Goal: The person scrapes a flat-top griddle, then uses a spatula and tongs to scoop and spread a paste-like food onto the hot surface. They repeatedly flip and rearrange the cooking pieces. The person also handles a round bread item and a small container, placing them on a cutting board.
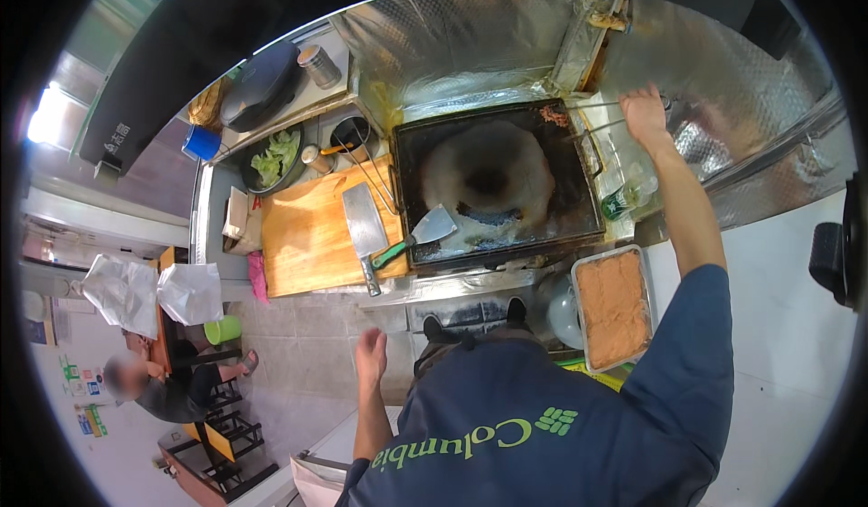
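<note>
My right hand (644,116) is stretched out to the far right corner of the black square griddle (425,177), closed around a pair of thin metal rods that look like tongs (600,104). A small heap of reddish-brown food bits (553,116) lies on the griddle's far right corner, by the ends of the rods. My left hand (371,355) hangs low in front of the counter, loosely open, holding nothing. A scraper (434,227) with a green handle rests across the griddle's near left edge. Beside it a cleaver (363,220) lies on the wooden cutting board (298,245).
Left of the griddle are a bowl of lettuce (276,159), a dark pot (353,136) and a shelf with a tin (318,66). At right stand a green-labelled bottle (618,203) and a tray of orange-brown food (615,308). A person (176,398) sits at lower left.
</note>
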`<state>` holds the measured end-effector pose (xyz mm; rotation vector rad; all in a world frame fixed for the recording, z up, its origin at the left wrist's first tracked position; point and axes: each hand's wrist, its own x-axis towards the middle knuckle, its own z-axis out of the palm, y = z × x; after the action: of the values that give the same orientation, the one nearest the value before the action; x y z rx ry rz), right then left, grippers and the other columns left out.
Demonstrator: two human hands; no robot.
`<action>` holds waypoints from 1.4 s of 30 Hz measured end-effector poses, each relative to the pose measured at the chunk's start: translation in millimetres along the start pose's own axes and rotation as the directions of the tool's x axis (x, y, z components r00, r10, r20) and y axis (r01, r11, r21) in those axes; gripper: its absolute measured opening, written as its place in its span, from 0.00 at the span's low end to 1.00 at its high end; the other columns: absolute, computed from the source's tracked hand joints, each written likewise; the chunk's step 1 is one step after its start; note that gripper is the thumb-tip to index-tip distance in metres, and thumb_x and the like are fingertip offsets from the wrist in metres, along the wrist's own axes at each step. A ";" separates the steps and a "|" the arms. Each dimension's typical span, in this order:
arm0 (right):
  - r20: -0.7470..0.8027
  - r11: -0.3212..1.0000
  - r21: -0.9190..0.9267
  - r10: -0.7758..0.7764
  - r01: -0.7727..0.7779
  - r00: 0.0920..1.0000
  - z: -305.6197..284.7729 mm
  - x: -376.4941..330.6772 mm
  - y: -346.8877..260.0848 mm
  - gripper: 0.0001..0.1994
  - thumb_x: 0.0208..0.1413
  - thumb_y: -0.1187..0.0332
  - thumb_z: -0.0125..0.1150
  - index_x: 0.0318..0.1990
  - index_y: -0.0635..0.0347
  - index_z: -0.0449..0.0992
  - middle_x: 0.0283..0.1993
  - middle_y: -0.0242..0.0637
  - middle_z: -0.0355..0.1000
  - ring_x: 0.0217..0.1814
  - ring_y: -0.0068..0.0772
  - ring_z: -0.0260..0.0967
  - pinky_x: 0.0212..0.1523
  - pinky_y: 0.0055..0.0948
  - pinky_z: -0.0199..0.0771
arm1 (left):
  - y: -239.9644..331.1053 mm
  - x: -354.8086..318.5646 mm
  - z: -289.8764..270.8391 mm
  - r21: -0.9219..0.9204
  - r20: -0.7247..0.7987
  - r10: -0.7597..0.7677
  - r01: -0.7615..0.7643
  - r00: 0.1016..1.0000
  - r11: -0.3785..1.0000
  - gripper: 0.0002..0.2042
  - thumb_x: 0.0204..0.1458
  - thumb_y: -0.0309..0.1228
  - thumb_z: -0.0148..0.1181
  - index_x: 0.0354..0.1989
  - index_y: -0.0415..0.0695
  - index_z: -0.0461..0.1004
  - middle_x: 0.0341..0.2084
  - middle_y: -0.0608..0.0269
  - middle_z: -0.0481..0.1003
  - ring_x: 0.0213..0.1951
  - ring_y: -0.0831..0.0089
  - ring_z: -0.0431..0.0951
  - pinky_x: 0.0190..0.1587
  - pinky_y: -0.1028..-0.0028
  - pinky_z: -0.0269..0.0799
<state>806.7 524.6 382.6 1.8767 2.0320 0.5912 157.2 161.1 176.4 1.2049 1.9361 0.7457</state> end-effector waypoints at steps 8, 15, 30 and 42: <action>0.319 0.004 0.947 0.131 -0.323 0.939 -11.5 -118.6 -114.1 0.19 0.55 0.57 0.64 0.45 0.64 0.72 0.29 0.38 0.75 0.27 0.33 0.74 0.27 0.32 0.73 | 134.3 114.8 21.9 0.501 0.048 0.545 -0.492 0.837 0.712 0.22 0.45 0.26 0.64 0.51 0.36 0.71 0.49 0.46 0.72 0.53 0.49 0.71 0.57 0.58 0.67; 0.617 -0.769 0.476 -0.053 -0.426 0.785 -5.4 -234.4 -197.5 0.12 0.58 0.60 0.60 0.35 0.59 0.69 0.26 0.33 0.70 0.21 0.22 0.66 0.21 0.25 0.67 | 141.1 160.3 40.4 0.645 0.364 0.497 -0.598 0.788 0.476 0.23 0.40 0.25 0.61 0.49 0.36 0.70 0.40 0.46 0.71 0.44 0.49 0.71 0.48 0.58 0.70; 0.623 -0.868 0.369 -0.035 -0.333 0.781 -4.6 -306.4 -229.2 0.10 0.60 0.64 0.59 0.38 0.62 0.68 0.27 0.33 0.69 0.21 0.20 0.66 0.22 0.22 0.66 | 345.9 244.7 187.0 0.496 0.401 0.669 -0.762 0.626 0.416 0.22 0.53 0.35 0.56 0.57 0.47 0.68 0.38 0.45 0.76 0.39 0.46 0.78 0.41 0.54 0.75; 0.636 -0.905 0.240 -0.127 -0.352 0.761 9.9 -328.8 -233.3 0.10 0.58 0.68 0.61 0.40 0.62 0.68 0.28 0.33 0.70 0.22 0.18 0.66 0.22 0.21 0.67 | 400.4 228.6 198.3 0.545 0.783 0.303 -0.834 0.542 0.083 0.23 0.53 0.38 0.60 0.58 0.50 0.71 0.37 0.44 0.79 0.42 0.50 0.79 0.47 0.57 0.75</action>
<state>639.9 185.4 241.8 -1.2127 -0.1998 1.5456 448.6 546.9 311.2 2.7141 1.1954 -0.5155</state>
